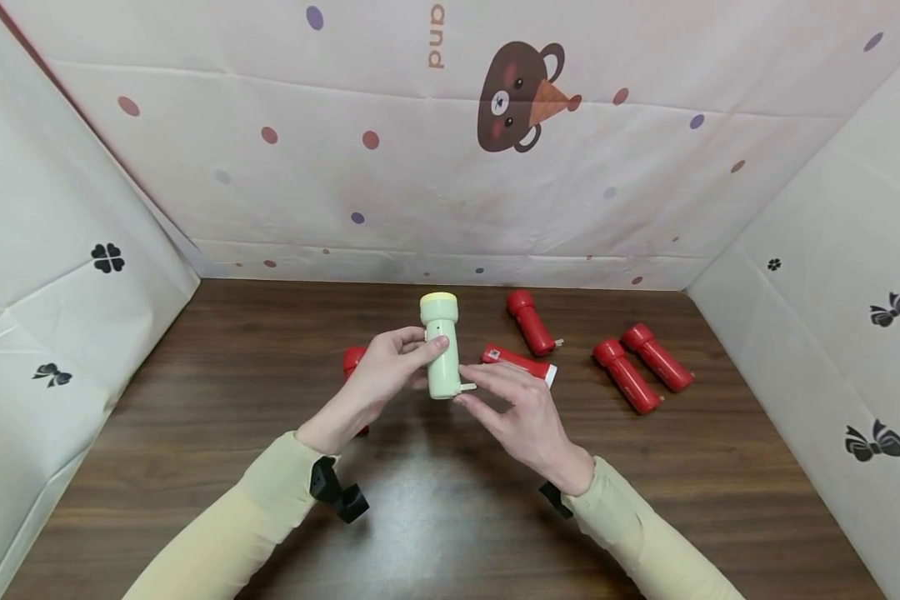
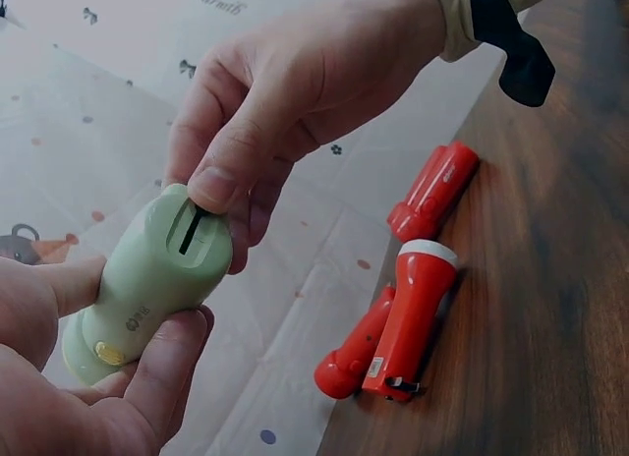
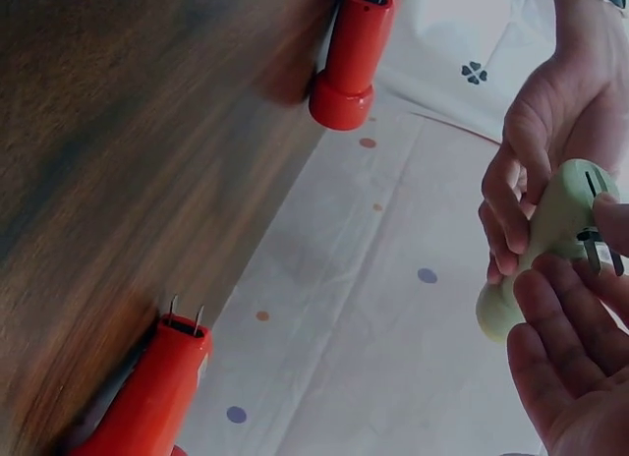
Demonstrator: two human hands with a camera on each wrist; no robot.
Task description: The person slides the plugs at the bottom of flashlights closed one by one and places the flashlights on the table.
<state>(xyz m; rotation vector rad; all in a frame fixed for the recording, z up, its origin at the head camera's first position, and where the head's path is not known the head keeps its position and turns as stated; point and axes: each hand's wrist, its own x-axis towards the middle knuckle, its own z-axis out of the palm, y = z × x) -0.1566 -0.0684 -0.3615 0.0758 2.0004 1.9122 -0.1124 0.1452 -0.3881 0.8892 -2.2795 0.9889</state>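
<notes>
Red flashlights [image 1: 528,323] lie about the wooden surface [image 1: 720,500]. Above it, the left hand [image 1: 392,363] grips the pale green flashlight [image 1: 442,373] round its barrel, head pointing away, likely to steady its base; the right hand [image 1: 527,415], thumb and fingers slightly apart, brackets the small prongs [image 1: 468,387].

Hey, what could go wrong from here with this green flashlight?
The pale green flashlight is held above the table in the left hand, so it might slip and drop if the right hand pushes hard. Its prongs stick out and could bend under a sideways push. Lowering the right hand might nudge the red flashlight partly hidden behind it in the head view.
</notes>
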